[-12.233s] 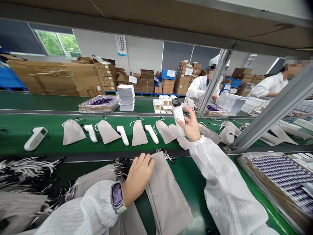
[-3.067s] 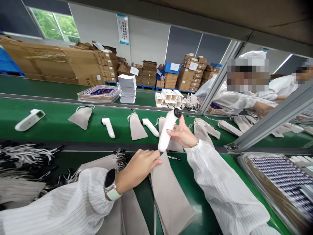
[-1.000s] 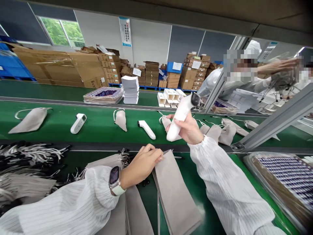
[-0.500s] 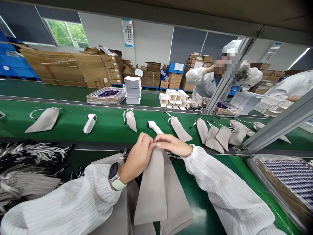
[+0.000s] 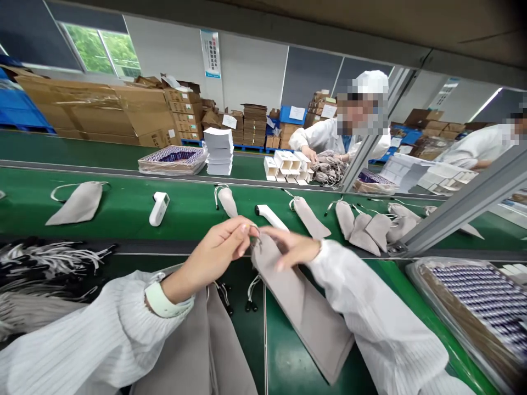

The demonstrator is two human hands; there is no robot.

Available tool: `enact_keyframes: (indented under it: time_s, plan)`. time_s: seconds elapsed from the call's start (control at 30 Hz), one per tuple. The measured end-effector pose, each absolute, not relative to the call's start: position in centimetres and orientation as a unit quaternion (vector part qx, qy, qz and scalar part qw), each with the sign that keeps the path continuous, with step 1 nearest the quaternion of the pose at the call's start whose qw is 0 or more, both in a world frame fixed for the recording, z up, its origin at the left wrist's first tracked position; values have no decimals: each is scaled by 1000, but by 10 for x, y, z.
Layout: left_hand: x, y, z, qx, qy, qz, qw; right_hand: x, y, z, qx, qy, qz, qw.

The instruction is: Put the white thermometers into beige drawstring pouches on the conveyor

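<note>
A grey drawstring pouch (image 5: 304, 307) hangs slanting down to the right over the bench. At its top my left hand (image 5: 224, 241) is closed in a pinch on the gathered mouth and cord. My right hand (image 5: 294, 247) is slightly blurred and lies against the pouch's upper part, thumb and fingers apart. Below my left forearm, more flat grey pouches (image 5: 185, 340) are spread on the bench. Black-tipped cord ends (image 5: 252, 302) dangle left of the held pouch. Just beyond my hands, a white handheld thermometer (image 5: 272, 216) lies on the green belt.
Along the green belt (image 5: 123, 211) lie another thermometer (image 5: 159, 208) and several grey pouches (image 5: 310, 215). Bundled cords (image 5: 61, 260) are at left, a plastic-wrapped tray (image 5: 473, 302) at right. A slanted metal post (image 5: 453, 200) rises at right. Across the belt, a co-worker (image 5: 329, 137) handles grey pouches.
The held pouch has swung from hanging nearly straight to slanting right. My right hand's fingers have spread from a pinch. My left hand has shifted left. The co-worker's arms have come down.
</note>
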State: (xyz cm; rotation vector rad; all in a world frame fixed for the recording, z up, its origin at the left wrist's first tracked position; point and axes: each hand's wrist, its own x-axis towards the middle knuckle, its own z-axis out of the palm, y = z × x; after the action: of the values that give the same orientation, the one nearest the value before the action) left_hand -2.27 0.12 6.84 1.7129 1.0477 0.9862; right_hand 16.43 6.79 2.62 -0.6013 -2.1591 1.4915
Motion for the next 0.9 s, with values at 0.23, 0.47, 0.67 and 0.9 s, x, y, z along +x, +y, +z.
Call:
enact_keyframes:
  time_s: [0.23, 0.47, 0.67, 0.9]
  plan:
    - [-3, -15, 26, 821, 465, 315, 104, 207, 97, 36, -574, -704, 152, 390]
    - [5, -30, -12, 951, 290, 79, 77, 252, 132, -7, -766, -610, -167, 114]
    - [-2, -13, -5, 899, 401, 110, 141, 210, 134, -36, -628, -764, -117, 93]
    - [-2, -13, -7, 870, 477, 80, 98, 211, 137, -43, -634, -748, 26, 194]
